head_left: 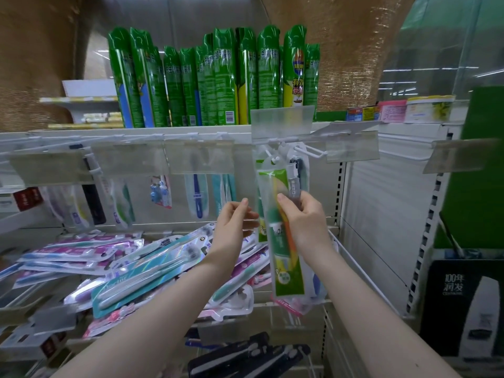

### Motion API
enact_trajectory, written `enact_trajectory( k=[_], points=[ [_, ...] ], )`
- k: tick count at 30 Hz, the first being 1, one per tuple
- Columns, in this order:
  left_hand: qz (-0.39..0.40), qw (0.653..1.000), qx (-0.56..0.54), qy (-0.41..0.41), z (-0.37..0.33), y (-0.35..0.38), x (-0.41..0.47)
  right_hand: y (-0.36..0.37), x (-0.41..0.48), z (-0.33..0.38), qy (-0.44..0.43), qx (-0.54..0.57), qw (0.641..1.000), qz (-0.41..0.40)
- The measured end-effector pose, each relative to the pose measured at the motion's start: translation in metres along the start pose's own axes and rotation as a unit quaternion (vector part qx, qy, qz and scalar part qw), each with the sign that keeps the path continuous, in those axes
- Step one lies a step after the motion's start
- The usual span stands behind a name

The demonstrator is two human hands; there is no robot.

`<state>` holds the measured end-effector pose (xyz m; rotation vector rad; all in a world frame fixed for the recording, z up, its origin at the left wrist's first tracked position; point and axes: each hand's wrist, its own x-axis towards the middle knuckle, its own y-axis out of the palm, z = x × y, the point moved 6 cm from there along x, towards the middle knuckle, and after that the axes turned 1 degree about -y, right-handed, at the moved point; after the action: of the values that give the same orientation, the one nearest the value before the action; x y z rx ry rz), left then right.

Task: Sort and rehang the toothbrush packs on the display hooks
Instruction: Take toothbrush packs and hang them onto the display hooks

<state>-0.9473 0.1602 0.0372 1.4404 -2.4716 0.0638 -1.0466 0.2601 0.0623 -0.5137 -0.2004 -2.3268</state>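
Note:
A long clear toothbrush pack (283, 241) with green and yellow print hangs upright below the white display hooks (275, 156); its top is at the hook tips. My right hand (302, 219) grips this pack at mid-height, thumb on the front. My left hand (237, 219) touches the pack's left edge with fingers nearly straight. More packs hang behind it on the same hooks. A loose heap of toothbrush packs (131, 266) in purple, teal and pink lies on the shelf below to the left. Other packs (196, 192) hang on hooks to the left.
Green spray cans (218, 80) stand on the top shelf. Clear price-tag holders (282, 121) jut out over the hooks. Bare hooks (403, 151) stick out at the right. Black toothbrush packs (245, 356) hang low in front. A black box (463, 304) stands at the right.

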Motion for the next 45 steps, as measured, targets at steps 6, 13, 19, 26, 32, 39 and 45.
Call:
enact_trajectory(
  k=[6,13,19,26,32,39,45],
  points=[
    [0.001,1.000,-0.013,0.012,-0.001,-0.001,0.013,0.006,0.029,-0.021,0.027,-0.010,1.000,-0.010],
    [0.000,1.000,0.011,0.020,-0.003,0.005,0.031,0.013,0.065,-0.034,0.013,-0.042,0.998,-0.036],
    [0.000,1.000,0.014,0.019,-0.003,0.010,0.041,0.018,0.083,-0.042,0.028,-0.036,0.998,-0.043],
    [-0.004,1.000,0.020,0.018,0.000,0.009,0.040,0.018,0.089,-0.046,0.029,-0.039,0.997,-0.054],
    [-0.024,0.999,0.025,0.008,0.001,0.003,0.039,0.016,0.083,-0.049,0.035,-0.038,0.998,-0.044],
    [-0.022,0.999,0.029,0.000,0.002,0.001,0.024,0.003,0.067,-0.051,0.034,-0.031,0.997,-0.060],
    [-0.046,0.998,0.039,-0.009,-0.002,-0.003,0.005,-0.009,0.045,-0.053,0.028,-0.030,0.997,-0.060]
  ],
)
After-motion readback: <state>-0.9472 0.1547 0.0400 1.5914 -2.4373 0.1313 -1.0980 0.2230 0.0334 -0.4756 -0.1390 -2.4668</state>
